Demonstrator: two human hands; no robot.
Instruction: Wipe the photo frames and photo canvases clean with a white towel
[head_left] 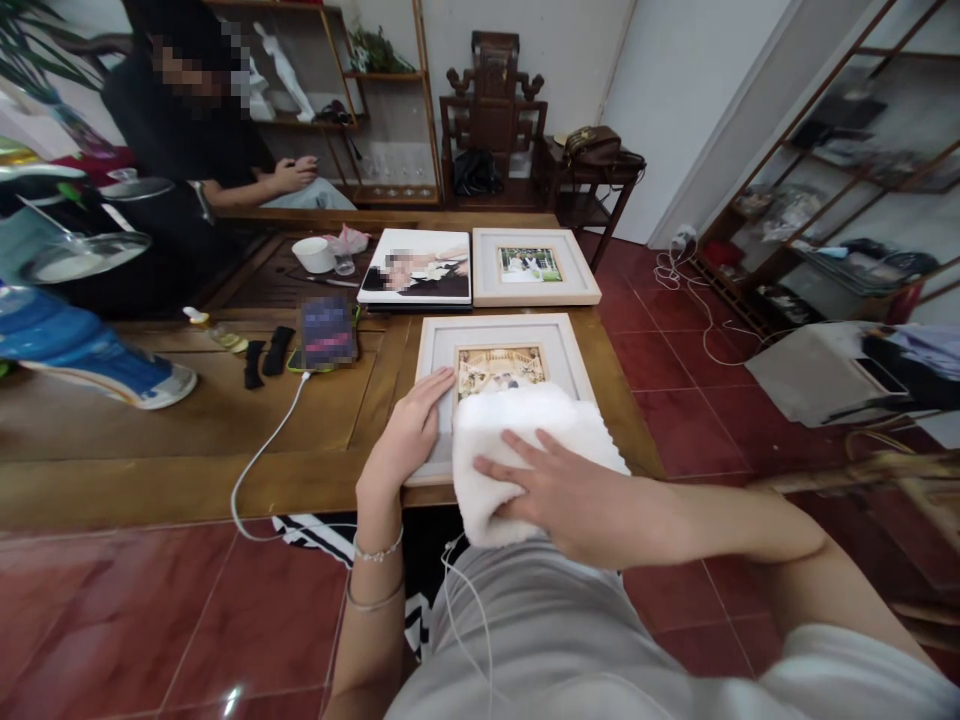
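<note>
A light wooden picture frame (568,340) with a wide pale mat and a photo (491,365) in its middle lies face up at the near edge of the table. On its left side rests my left hand (409,425), fingers stretched out along the frame and mat. My right hand (555,490) lies spread on a fluffy white cloth (540,420), pressing it against the front right part of the frame. The cloth covers the lower part of the photo and hangs over the table's near edge. My right thumb is partly hidden in the cloth's fold.
Behind stand a second framed photo (585,280) and a white-edged photo album or panel (375,270). Leftward on the wooden table (187,460) are a charging phone (326,335), a small bottle (225,335), a white cup (313,254) and a large blue bottle (90,345). Another person (195,120) sits opposite.
</note>
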